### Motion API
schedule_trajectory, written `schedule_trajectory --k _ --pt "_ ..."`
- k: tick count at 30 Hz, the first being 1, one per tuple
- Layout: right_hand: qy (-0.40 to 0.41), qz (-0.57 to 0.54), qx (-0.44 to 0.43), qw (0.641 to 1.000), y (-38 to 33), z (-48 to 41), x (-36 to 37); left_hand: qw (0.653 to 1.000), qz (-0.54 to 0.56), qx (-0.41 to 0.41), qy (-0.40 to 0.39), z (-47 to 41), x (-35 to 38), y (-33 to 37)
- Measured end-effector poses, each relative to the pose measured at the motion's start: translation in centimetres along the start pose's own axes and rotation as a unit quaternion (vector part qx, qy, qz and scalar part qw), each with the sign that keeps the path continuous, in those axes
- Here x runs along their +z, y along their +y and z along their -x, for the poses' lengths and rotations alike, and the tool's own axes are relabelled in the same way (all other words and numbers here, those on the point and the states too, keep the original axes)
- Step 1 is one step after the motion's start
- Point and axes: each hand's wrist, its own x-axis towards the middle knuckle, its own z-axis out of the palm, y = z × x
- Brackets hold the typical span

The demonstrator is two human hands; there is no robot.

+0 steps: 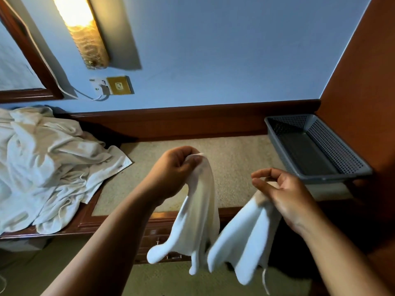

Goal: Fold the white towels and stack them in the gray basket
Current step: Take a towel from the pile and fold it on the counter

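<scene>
Nearest the camera, two bare forearms reach in from the bottom edge, and a small white terry towel (241, 238) hangs between the hands, in the air above the near edge of the desk. The left hand (177, 169) is closed into a loose fist, pinching one upper corner of the towel between thumb and curled fingers. From there the cloth drops in a long fold. The right hand (284, 193), to the right and slightly nearer, has its fingers curled, with the thumb and forefinger tips close together. The other upper corner of the towel is gathered under them, though motion blur hides exactly which fingers clamp it. The towel sags in two lobes below the hands, and a loose thread trails from its right edge.

Beyond the hands lies the beige-topped desk with dark reddish wood trim (235, 154). At its far right end sits the gray perforated plastic basket (333, 178), rectangular, against the wooden side panel, with its dark floor showing. At the left end, a crumpled heap of white towels (42, 163) spills over the near edge of the desk. On the blue wall behind are a lit amber wall lamp (81, 28), a brass socket plate (118, 85) with a white cable beside it, and a wooden mirror frame (32, 52) at the far left.
</scene>
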Motion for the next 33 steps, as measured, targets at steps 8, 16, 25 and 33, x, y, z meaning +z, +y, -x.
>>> schedule_trajectory --k 8,16,25,33 --pt "-0.216 0.143 -0.036 0.965 -2.3 1.9 3.7 0.968 -0.176 0.11 -0.143 1.5 -1.2 4.0" --pt "-0.203 0.188 -0.065 0.959 -2.5 3.4 7.0 0.94 -0.335 -0.004 0.072 1.9 -1.5 1.2" --pt "-0.448 0.055 -0.023 0.892 -4.3 7.7 4.2 0.953 0.193 0.022 0.233 2.4 -2.5 -4.3" --pt "-0.246 0.188 -0.413 0.856 -8.2 7.4 2.5 0.906 0.419 0.056 0.007 3.4 -2.3 -1.8"
